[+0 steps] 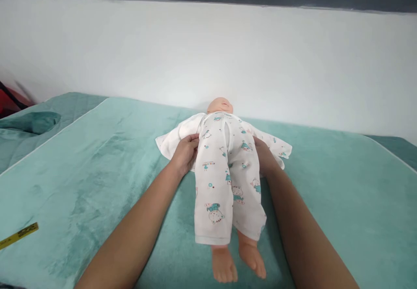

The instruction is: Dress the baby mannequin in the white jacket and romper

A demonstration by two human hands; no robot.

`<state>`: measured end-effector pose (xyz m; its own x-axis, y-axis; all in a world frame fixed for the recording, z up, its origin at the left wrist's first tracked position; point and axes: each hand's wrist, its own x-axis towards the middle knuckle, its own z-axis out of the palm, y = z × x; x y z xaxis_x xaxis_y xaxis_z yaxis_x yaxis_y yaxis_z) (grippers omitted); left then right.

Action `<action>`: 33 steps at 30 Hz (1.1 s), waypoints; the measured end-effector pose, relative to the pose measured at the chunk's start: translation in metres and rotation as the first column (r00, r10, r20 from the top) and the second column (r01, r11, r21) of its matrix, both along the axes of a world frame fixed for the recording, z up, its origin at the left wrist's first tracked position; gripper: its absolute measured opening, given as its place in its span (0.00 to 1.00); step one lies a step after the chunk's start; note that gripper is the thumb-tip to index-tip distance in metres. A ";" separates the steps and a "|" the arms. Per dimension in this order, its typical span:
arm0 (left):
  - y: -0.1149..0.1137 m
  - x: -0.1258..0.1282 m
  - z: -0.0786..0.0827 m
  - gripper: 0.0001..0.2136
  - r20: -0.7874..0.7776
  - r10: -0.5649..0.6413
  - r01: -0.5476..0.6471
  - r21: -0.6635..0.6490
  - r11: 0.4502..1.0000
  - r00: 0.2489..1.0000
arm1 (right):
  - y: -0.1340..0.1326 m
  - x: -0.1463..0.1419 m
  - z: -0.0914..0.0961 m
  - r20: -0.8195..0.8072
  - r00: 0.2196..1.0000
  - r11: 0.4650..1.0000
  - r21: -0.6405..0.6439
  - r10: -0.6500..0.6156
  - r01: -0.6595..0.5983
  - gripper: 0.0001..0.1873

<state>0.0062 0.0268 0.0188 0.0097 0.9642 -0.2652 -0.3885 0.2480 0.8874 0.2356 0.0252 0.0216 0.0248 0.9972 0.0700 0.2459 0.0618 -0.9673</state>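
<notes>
A baby doll (220, 105) lies on its back on a teal mat (81, 180), head towards the wall and bare feet (237, 263) towards me. It wears white printed trousers (228, 180), and a white printed top (273, 143) lies spread open under it. My left hand (185, 152) is closed on the trousers at the doll's hip on the left side. My right hand (263, 156) is at the other hip, its fingers tucked behind the trousers and mostly hidden.
A white wall (208, 58) rises just behind the doll's head. A yellow tape strip (19, 235) lies on the mat at the lower left. A darker green folded cloth (31, 121) sits at the far left, with something red (9, 102) behind it.
</notes>
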 end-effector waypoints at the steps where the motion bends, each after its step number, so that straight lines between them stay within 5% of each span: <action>1: 0.000 0.001 0.000 0.10 -0.004 -0.010 0.010 -0.011 1.000 1.000 | -0.001 0.000 0.002 -0.026 1.000 1.000 -0.014 0.015 -0.015 0.14; 6: 0.003 0.000 -0.002 0.09 0.002 -0.055 0.055 -0.054 0.997 0.998 | -0.005 -0.003 0.011 -0.125 0.991 0.997 -0.060 0.045 -0.053 0.15; 13: 0.001 0.002 -0.003 0.10 0.044 -0.113 0.115 -0.048 0.992 0.993 | -0.011 -0.007 0.022 -0.009 0.999 0.997 -0.058 -0.044 0.043 0.18; 22: -0.008 0.003 0.007 0.10 -0.017 -0.144 0.143 -0.040 0.989 0.989 | -0.004 0.002 0.008 -0.306 0.943 0.971 -0.151 0.130 -0.183 0.20; 33: -0.014 0.002 0.018 0.04 0.137 -0.178 0.193 -0.105 0.975 0.974 | 0.002 0.006 0.000 -0.426 0.891 0.937 -0.218 0.160 -0.272 0.17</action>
